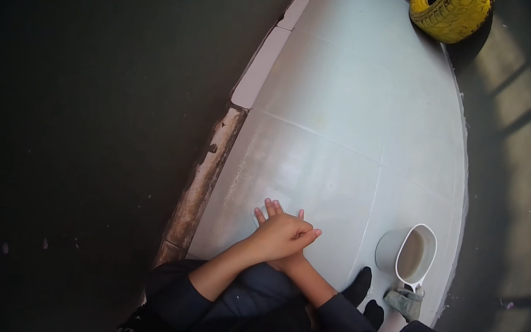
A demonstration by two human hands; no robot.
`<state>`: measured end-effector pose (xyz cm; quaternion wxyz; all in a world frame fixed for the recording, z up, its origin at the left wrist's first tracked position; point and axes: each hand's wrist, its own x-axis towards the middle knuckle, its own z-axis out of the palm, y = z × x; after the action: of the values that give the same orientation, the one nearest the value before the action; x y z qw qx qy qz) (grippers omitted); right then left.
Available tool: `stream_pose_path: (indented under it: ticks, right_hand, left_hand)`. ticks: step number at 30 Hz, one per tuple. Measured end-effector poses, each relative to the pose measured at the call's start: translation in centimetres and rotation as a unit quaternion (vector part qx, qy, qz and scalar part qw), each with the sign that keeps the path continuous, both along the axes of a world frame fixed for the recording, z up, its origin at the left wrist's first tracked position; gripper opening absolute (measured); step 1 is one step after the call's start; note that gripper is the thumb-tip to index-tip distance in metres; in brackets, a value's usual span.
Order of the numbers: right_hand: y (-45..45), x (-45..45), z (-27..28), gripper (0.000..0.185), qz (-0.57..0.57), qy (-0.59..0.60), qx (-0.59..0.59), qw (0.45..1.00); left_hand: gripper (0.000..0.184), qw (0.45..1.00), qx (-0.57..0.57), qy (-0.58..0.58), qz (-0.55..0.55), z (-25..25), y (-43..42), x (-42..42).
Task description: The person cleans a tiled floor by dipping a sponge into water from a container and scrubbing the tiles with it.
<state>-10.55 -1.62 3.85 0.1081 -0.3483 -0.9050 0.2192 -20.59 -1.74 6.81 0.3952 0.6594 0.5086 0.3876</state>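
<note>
My left hand lies across the top of my right hand, its fingers curled and its thumb side towards the right. Whether anything is inside the curled fingers is hidden. Beneath it, my right hand rests near the pale tiled surface, with several fingertips spread and showing past the left hand. The palm and most of the back of the right hand are covered. Both hands are close to my lap.
A white mug-like container holds cloudy liquid at the right. Just below it sits a crumpled grey-green cloth, near two dark-covered feet. A yellow tire stands at the top right. A chipped edge runs along the left.
</note>
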Motion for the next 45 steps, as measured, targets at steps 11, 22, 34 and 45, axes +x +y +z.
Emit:
stream_pose_path:
  ticks: [11, 22, 34, 45]
  right_hand:
    - [15.2, -11.4, -5.8, 0.062, -0.045, -0.14, 0.11, 0.983]
    - [14.9, -14.1, -4.2, 0.063, -0.031, -0.18, 0.082, 0.98]
    - [1.3, -9.0, -4.4, 0.062, 0.18, -0.054, 0.093, 0.978]
    - [8.3, -12.7, -5.1, 0.059, 0.074, -0.052, 0.117, 0.989]
  left_hand:
    - [0.03, 0.991, -0.004, -0.072, 0.111, 1.2, 1.0, -0.9]
    - [0.033, 0.967, 0.026, -0.155, 0.2, 2.6, 1.3, -2.0]
    - [0.033, 0.973, 0.03, -0.147, 0.175, 2.0, 0.4, -1.0]
    - [0.033, 0.975, 0.004, -0.163, 0.148, 2.6, 0.7, -1.5]
